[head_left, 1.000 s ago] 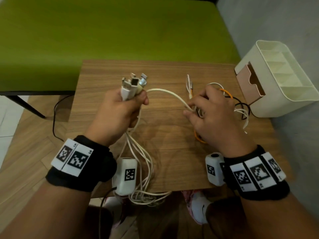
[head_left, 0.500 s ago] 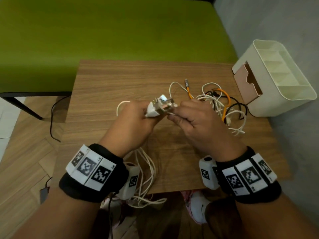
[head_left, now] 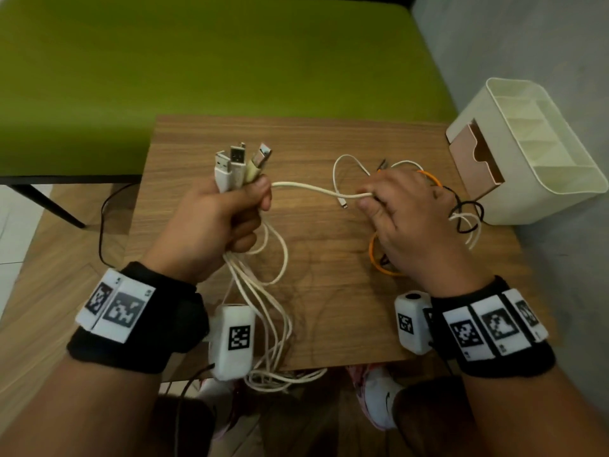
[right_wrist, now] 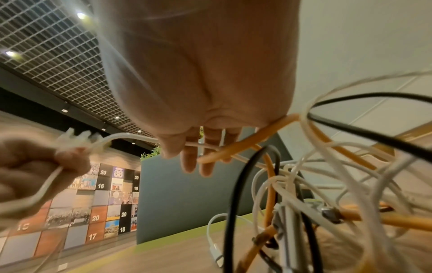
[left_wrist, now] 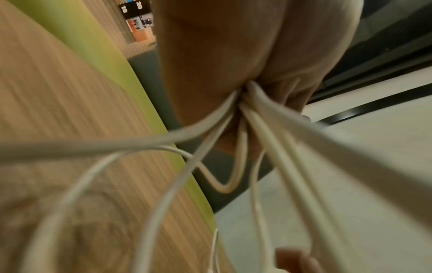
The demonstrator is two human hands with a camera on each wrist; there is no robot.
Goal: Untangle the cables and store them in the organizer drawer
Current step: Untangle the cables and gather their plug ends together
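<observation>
My left hand [head_left: 227, 219] grips a bundle of white cables [head_left: 260, 291] in a fist, their USB plugs [head_left: 237, 163] sticking up; the strands leave the fist [left_wrist: 247, 103] and hang in loops over the table's near edge. One white cable [head_left: 313, 189] runs taut from that fist to my right hand [head_left: 405, 212], which pinches it between thumb and fingers [right_wrist: 187, 146]. Under and behind the right hand lies a tangle of orange, black and white cables [right_wrist: 304, 184], with the orange cable [head_left: 379, 262] looping below the palm. The cream organizer [head_left: 560, 186], its tan drawer [head_left: 471, 163] pulled out, stands at the table's right edge.
The small wooden table [head_left: 329, 308] carries everything. A green bench [head_left: 197, 61] runs behind it, a grey wall is to the right. A black cord [head_left: 105, 225] trails on the floor at the left. White shoes [head_left: 379, 397] show below the table's near edge.
The hands, close together half a second ago at the plugs, have moved apart. The left lifted the plugs upright, the right slid along the white cable toward the tangle, stretching it.
</observation>
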